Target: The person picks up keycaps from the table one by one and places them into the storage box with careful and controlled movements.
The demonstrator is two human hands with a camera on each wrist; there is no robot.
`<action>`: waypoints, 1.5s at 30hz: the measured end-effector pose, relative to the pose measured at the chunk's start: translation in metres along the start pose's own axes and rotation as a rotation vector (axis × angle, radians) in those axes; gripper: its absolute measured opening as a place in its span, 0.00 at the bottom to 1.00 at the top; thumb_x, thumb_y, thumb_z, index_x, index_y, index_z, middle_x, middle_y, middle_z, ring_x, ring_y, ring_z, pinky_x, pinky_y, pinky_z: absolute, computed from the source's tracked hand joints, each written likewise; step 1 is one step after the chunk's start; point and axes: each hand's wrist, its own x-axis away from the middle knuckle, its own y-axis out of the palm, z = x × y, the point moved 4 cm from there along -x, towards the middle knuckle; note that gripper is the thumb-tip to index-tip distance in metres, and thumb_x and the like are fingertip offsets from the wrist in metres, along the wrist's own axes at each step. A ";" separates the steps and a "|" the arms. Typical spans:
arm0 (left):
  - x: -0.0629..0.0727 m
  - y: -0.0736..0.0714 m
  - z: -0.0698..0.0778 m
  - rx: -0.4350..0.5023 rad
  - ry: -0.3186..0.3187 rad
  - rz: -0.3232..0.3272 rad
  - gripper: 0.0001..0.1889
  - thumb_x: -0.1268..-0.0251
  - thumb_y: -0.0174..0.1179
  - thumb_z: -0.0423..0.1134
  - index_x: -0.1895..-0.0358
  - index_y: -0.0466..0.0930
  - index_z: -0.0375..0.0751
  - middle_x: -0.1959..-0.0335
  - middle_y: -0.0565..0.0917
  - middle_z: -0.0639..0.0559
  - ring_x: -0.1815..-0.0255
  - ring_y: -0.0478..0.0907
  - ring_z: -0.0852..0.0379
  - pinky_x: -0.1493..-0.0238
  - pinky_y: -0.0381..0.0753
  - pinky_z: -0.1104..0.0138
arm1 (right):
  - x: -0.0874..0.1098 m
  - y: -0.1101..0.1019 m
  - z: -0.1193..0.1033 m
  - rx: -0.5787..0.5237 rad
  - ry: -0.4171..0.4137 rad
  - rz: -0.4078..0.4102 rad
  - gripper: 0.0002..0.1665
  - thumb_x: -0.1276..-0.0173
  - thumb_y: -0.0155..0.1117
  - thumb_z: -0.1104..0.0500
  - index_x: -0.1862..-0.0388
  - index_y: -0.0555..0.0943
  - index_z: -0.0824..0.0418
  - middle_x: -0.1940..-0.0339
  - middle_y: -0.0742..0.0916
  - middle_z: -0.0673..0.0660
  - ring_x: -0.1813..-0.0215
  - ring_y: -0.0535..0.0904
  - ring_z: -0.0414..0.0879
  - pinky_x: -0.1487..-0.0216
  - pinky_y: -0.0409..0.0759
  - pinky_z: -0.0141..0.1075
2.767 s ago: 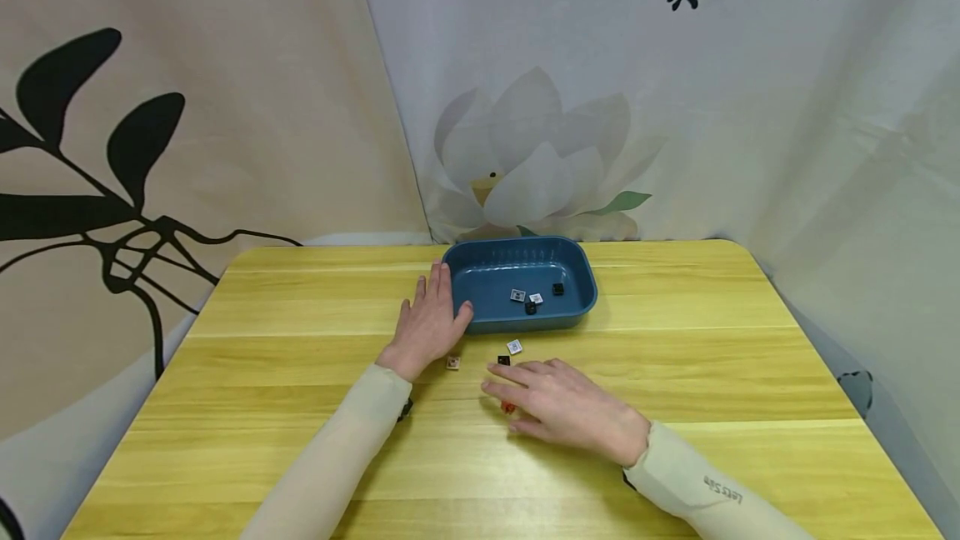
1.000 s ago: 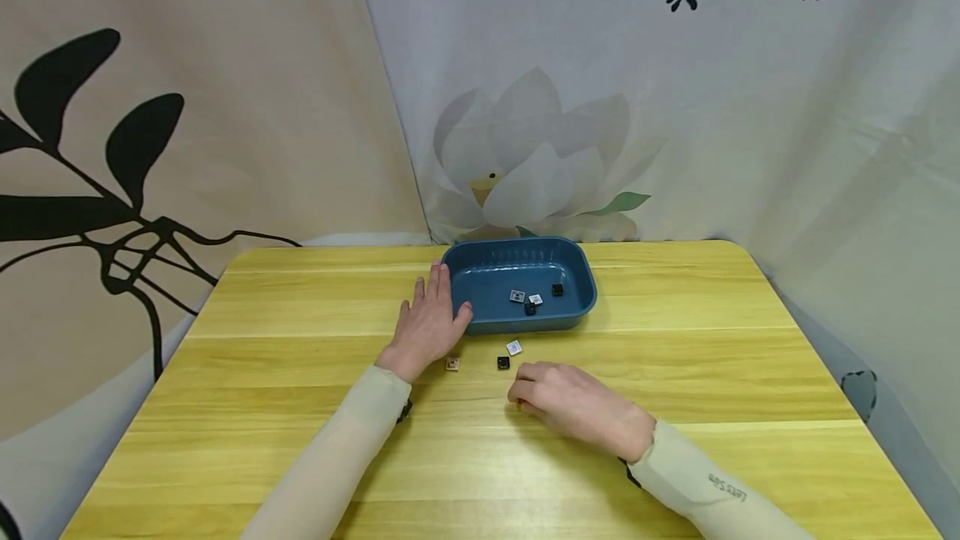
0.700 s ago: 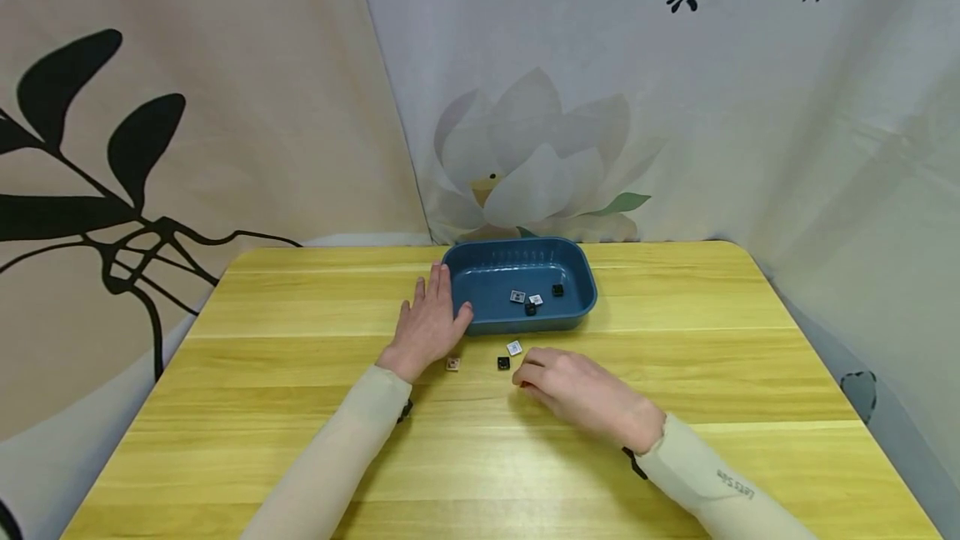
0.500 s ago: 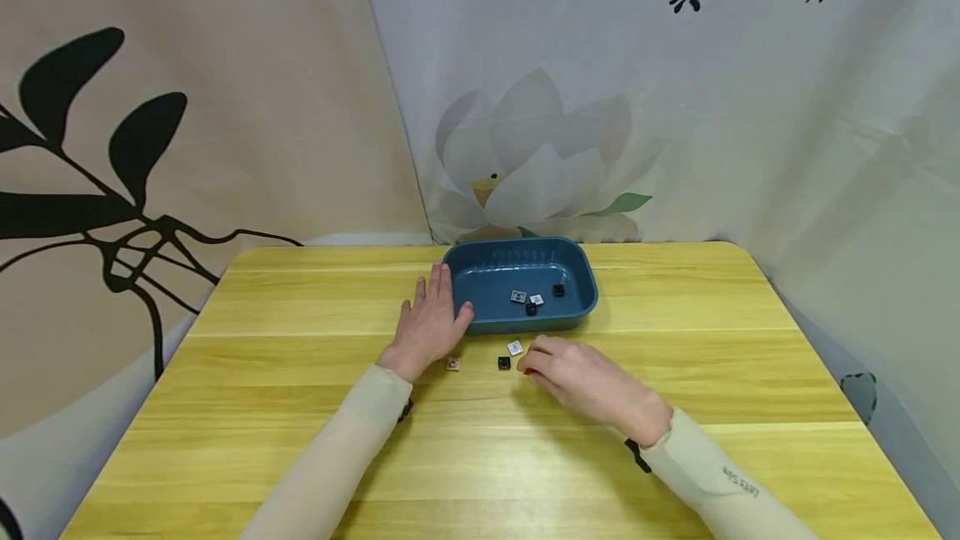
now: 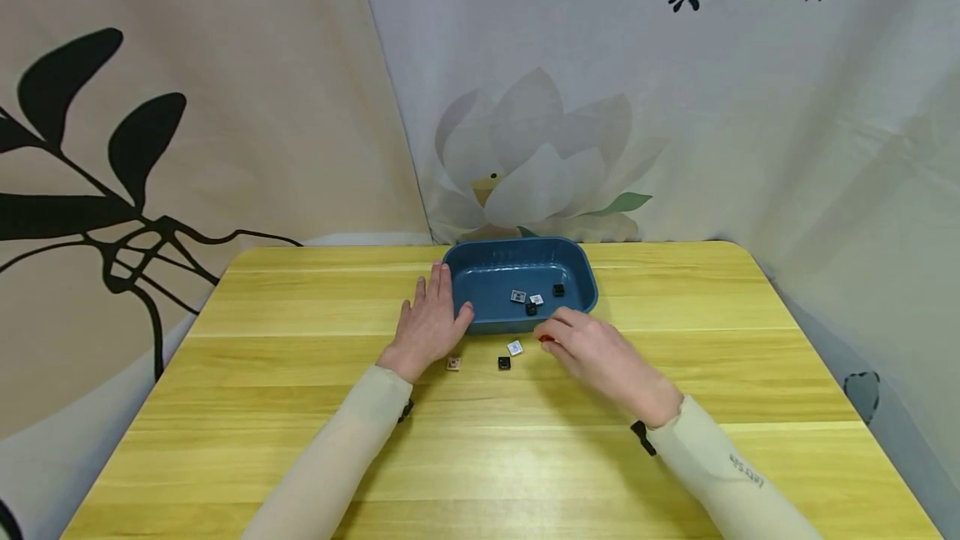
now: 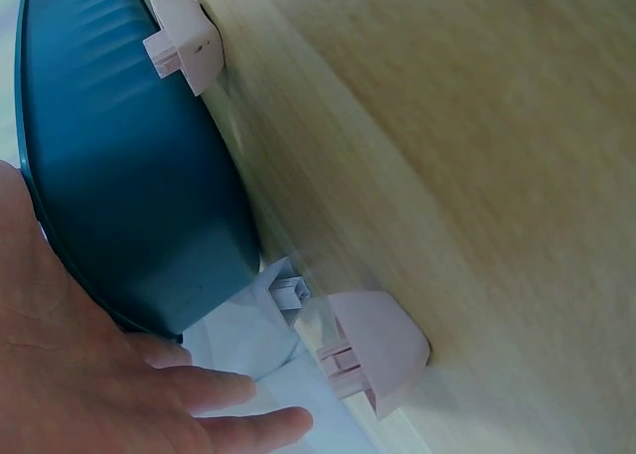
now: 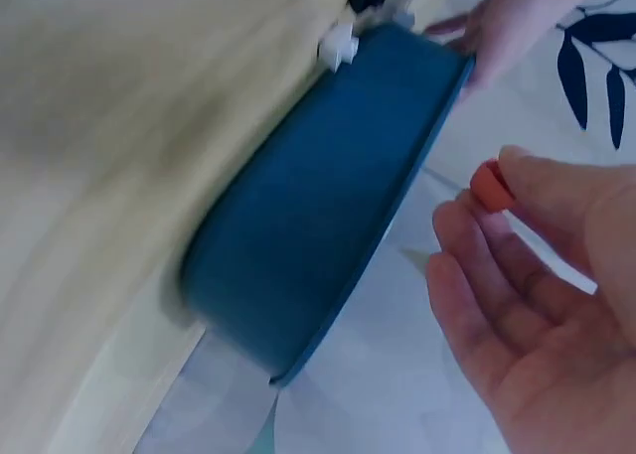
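My left hand (image 5: 426, 323) rests with its fingers spread against the left side of the blue tray (image 5: 480, 327). My right hand (image 5: 592, 357) pinches a red keycap (image 7: 491, 187) between thumb and fingertips, just over the tray's front right rim. Inside the tray are a grey keycap (image 5: 518, 296), a white keycap (image 5: 536, 300) and two black keycaps, one (image 5: 558, 290) to the right and one (image 5: 531, 309) nearer the front. On the table before the tray lie a white keycap (image 5: 514, 347), a black keycap (image 5: 504, 363) and a pink keycap (image 5: 453, 364).
The wooden table (image 5: 420, 473) reaches back to a printed cloth backdrop (image 5: 562, 148), close behind the tray. From the left wrist view, another pink keycap (image 6: 378, 350) and a pale keycap (image 6: 286, 290) stand near the tray's end.
My right hand has closed on the red keycap, picked it up from the table and carried it forward to the tray's front right rim. My left hand has stayed put.
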 end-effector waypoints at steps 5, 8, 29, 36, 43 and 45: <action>0.001 0.000 -0.001 0.007 -0.006 -0.007 0.44 0.21 0.44 0.58 0.15 0.39 0.36 0.13 0.37 0.44 0.16 0.43 0.33 0.26 0.52 0.32 | -0.007 -0.010 0.020 0.030 0.089 0.093 0.08 0.31 0.72 0.65 0.54 0.88 0.61 0.58 0.86 0.53 0.61 0.82 0.43 0.60 0.85 0.36; 0.001 0.000 -0.001 0.011 -0.011 -0.013 0.44 0.21 0.44 0.58 0.15 0.38 0.36 0.13 0.36 0.45 0.16 0.42 0.33 0.25 0.52 0.32 | -0.013 -0.014 0.031 0.033 0.138 0.135 0.08 0.31 0.72 0.66 0.54 0.88 0.64 0.58 0.86 0.55 0.62 0.83 0.45 0.63 0.85 0.37; 0.000 0.001 -0.001 0.010 -0.003 -0.002 0.44 0.21 0.44 0.58 0.15 0.39 0.36 0.13 0.38 0.44 0.16 0.44 0.33 0.26 0.52 0.32 | -0.054 0.011 0.073 0.105 0.350 -0.116 0.07 0.30 0.73 0.61 0.58 0.90 0.62 0.68 0.85 0.54 0.68 0.76 0.48 0.65 0.80 0.39; 0.000 0.000 0.000 0.015 -0.007 -0.005 0.44 0.21 0.45 0.58 0.15 0.39 0.35 0.13 0.38 0.44 0.16 0.43 0.32 0.25 0.52 0.32 | -0.063 0.020 0.083 0.104 0.406 -0.229 0.09 0.30 0.72 0.62 0.55 0.89 0.67 0.65 0.88 0.57 0.66 0.79 0.50 0.59 0.83 0.41; 0.000 0.000 0.000 0.013 -0.006 -0.011 0.44 0.21 0.44 0.58 0.15 0.39 0.36 0.13 0.37 0.44 0.16 0.43 0.33 0.25 0.52 0.32 | -0.070 0.025 0.088 0.076 0.440 -0.294 0.07 0.30 0.72 0.62 0.58 0.90 0.66 0.64 0.89 0.58 0.67 0.81 0.49 0.57 0.85 0.42; 0.000 -0.001 0.000 0.012 -0.008 -0.013 0.44 0.21 0.44 0.58 0.15 0.38 0.36 0.13 0.36 0.44 0.16 0.43 0.33 0.25 0.52 0.32 | -0.071 0.026 0.088 0.075 0.436 -0.307 0.07 0.30 0.72 0.62 0.58 0.90 0.65 0.64 0.89 0.57 0.68 0.81 0.49 0.58 0.85 0.42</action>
